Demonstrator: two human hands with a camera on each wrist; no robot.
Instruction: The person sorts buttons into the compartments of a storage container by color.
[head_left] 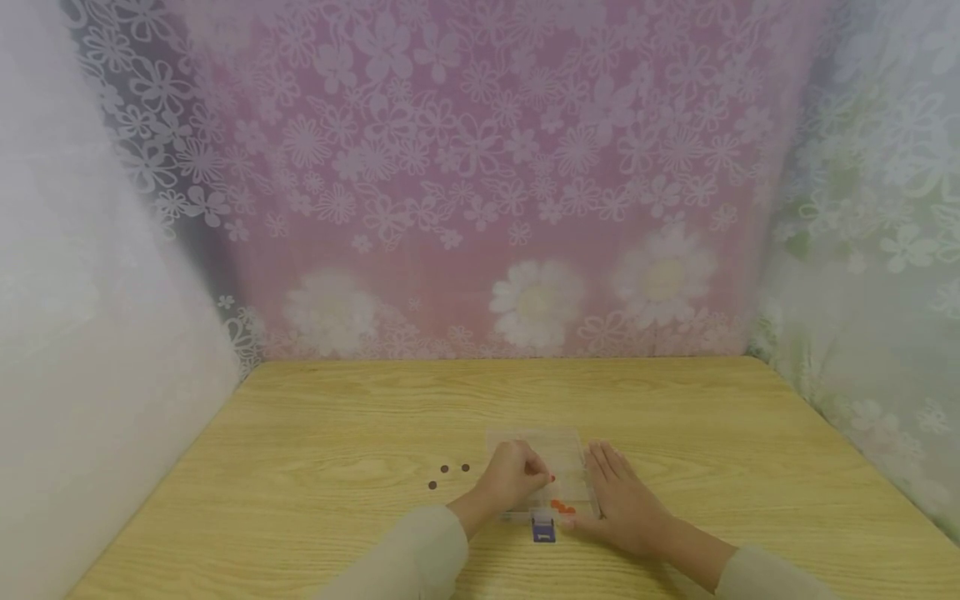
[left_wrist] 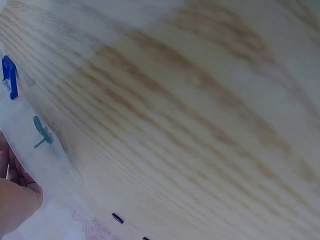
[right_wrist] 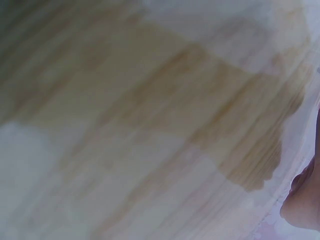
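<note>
A clear plastic compartment box point(head_left: 564, 450) lies on the table, with a blue latch point(head_left: 543, 530) at its front side. Over the box, my left hand point(head_left: 513, 477) pinches a small red piece point(head_left: 552, 478) between thumb and fingertips. Several small red pieces point(head_left: 562, 507) lie together in a front compartment. My right hand point(head_left: 630, 508) rests flat along the box's right side, fingers straight and thumb near the front edge. In the left wrist view, a green pin-like piece point(left_wrist: 42, 131) shows at the box's wall, near the left hand point(left_wrist: 17, 195).
Three dark round discs, one of them a near disc point(head_left: 432, 485), lie on the wooden table point(head_left: 337, 433) left of the box. A flowered pink curtain point(head_left: 450, 208) stands behind the table, with pale sheets at both sides.
</note>
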